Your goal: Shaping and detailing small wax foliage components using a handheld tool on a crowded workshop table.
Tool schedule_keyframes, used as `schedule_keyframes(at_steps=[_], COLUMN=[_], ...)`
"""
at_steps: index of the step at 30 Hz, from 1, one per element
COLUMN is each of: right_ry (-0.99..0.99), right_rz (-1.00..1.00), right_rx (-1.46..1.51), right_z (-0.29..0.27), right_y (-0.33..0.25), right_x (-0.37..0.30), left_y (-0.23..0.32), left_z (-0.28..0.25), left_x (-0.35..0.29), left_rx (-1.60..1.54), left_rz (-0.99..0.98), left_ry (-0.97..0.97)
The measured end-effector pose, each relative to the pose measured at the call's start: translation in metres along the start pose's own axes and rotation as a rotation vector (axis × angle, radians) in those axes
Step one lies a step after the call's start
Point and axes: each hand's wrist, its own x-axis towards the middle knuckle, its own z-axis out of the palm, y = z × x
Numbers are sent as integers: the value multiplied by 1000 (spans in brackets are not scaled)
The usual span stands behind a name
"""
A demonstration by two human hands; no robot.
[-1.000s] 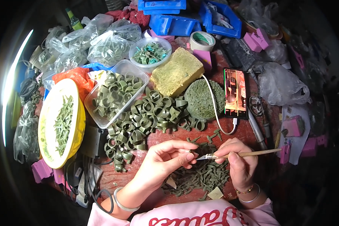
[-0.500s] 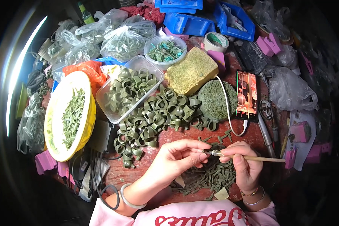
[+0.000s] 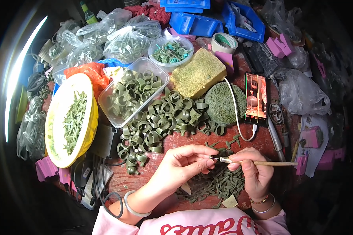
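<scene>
the right hand grips a wooden-handled tool; the left hand pinches a mostly hidden small piece at its tip, above loose dark-green strips.

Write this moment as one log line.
left hand: pinching, contents unclear | right hand: holds wooden-handled tool | tip: at left hand

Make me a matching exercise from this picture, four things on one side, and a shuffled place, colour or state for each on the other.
1. Right hand
2. Phone
3. Oval basin
4. Tape roll

A. Yellow outside
B. Just in front of the blue bins
C. Gripping a wooden-handled tool
D. Plugged into a white cable

Pairs: 1-C, 2-D, 3-A, 4-B
</scene>
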Motion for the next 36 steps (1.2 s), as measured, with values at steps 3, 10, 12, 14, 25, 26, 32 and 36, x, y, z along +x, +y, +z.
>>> schedule_keyframes(at_steps=[3, 10, 12, 14, 25, 26, 32, 36], right_ry=[-14, -42, -1, -6, -26, -12, 16, -2], right_rz=[22, 53, -5, -29, -78, -88, -136, -68], right_rx=[37, 162, 12, -3, -57, -73, -83, -23], right_z=[-1, -3, -3, -2, 0, 1, -1, 0], right_y=[-1, 0, 0, 0, 0, 0, 2, 1], right_x=[-1, -1, 1, 2, 3, 3, 4, 3], left_y=[0, 0, 1, 2, 5, 6, 6, 8], left_z=[0, -2, -2, -2, -2, -2, -4, -4], left_x=[0, 1, 1, 0, 0, -1, -1, -2], left_rx=[29, -26, -66, -135, -204, -218, -239, -293], left_rz=[5, -29, -51, -100, -142, -151, -173, -190], left_ry=[8, 0, -16, -5, -15, -20, -50, -67])
